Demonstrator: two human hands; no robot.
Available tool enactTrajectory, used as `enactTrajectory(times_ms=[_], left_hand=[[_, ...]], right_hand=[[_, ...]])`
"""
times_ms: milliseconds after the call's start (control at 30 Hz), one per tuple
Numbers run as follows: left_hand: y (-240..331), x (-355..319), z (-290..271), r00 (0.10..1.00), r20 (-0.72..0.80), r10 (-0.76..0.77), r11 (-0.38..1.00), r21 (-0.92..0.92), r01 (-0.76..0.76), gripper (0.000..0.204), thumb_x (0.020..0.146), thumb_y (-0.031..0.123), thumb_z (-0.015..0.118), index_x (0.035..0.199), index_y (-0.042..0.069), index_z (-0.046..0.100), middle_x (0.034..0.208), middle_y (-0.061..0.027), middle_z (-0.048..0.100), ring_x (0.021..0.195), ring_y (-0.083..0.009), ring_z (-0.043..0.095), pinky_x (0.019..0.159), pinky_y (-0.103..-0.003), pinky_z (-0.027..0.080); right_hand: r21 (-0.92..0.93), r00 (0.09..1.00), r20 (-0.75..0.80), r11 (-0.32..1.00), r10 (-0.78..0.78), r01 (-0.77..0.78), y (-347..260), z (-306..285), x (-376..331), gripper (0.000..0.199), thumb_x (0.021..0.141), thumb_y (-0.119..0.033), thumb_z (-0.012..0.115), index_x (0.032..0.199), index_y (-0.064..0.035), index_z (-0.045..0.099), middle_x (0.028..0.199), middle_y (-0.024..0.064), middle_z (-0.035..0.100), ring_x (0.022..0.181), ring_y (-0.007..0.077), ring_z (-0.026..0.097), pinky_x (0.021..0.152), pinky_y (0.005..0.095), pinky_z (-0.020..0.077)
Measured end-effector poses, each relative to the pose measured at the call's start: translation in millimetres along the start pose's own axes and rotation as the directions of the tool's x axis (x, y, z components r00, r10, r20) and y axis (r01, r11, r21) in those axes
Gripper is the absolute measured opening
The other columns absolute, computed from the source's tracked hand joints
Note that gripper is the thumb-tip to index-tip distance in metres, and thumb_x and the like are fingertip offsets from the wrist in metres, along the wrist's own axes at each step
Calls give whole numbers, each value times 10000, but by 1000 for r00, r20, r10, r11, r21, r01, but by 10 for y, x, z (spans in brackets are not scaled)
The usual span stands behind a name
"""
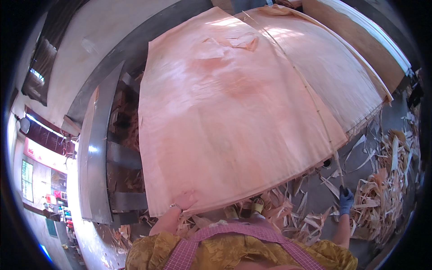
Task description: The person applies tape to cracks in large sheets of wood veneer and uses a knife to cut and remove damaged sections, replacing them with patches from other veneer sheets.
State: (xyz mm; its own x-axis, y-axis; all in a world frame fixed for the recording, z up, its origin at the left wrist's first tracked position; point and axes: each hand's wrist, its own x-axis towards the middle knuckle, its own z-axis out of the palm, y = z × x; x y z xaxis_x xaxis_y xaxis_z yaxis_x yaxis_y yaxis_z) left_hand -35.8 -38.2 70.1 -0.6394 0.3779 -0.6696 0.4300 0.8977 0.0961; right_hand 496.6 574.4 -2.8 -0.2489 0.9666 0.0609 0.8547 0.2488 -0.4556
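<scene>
A large pinkish wood veneer sheet (pixel 216 130) lies on top of a stack before me, with a torn, lifted flap toward its far end. My left hand (pixel 185 199), bare with a bracelet at the wrist, rests flat on the sheet near its near left corner. To the right, my right hand (pixel 345 201) wears a blue-grey glove and is closed round the near end of a long, thin bamboo stick (pixel 308 92). The stick runs away from me across the veneer's right side to the far end.
A second veneer stack (pixel 328 72) lies at the far right, beside a brown board (pixel 355 45). Veneer scraps (pixel 378 198) heap on the floor at right and around my feet. A metal frame (pixel 96 148) stands along the left.
</scene>
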Motion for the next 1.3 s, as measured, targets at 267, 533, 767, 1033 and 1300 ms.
enactTrajectory(times_ms=[267,533,767,1033,1300], left_hand=[[-1085,699,571,976,29,214,969,123,-216,670,909,575,501,1445,177,440,1462,-159,459,1291,-420,447,1098,-489,371],[-233,197,216,964,-105,245,968,72,-239,540,968,457,473,1351,80,533,1387,-129,538,1153,-389,529,1050,-437,390],[-1017,645,388,913,-92,397,890,282,-359,551,937,455,520,1375,119,508,1377,-151,527,1175,-410,539,1016,-472,428],[62,-313,36,943,-313,110,992,-27,-124,697,859,459,607,1442,153,377,1322,-272,500,1153,-435,559,971,-515,464],[818,-333,284,853,-458,250,959,-7,-284,696,834,389,654,1420,89,425,1328,-201,512,1233,-359,510,1020,-481,433]], right_hand=[[426,965,257,902,-47,-69,-1025,351,-1826,263,887,-245,700,805,-1,648,709,189,653,603,260,622,598,376,474],[5,990,105,996,-93,93,-1138,160,-2668,356,858,-379,708,730,-55,635,674,187,620,631,387,610,568,440,441],[99,970,72,970,-230,223,-977,42,-3104,352,856,-362,712,698,-70,595,648,172,609,593,381,602,538,449,431],[76,988,138,995,-68,58,-841,92,-3116,409,878,-438,663,718,-65,612,693,181,633,657,396,623,580,466,450],[33,994,109,999,-23,19,-490,-228,-2579,380,906,-432,638,798,-69,665,721,164,662,702,377,645,620,438,477]])
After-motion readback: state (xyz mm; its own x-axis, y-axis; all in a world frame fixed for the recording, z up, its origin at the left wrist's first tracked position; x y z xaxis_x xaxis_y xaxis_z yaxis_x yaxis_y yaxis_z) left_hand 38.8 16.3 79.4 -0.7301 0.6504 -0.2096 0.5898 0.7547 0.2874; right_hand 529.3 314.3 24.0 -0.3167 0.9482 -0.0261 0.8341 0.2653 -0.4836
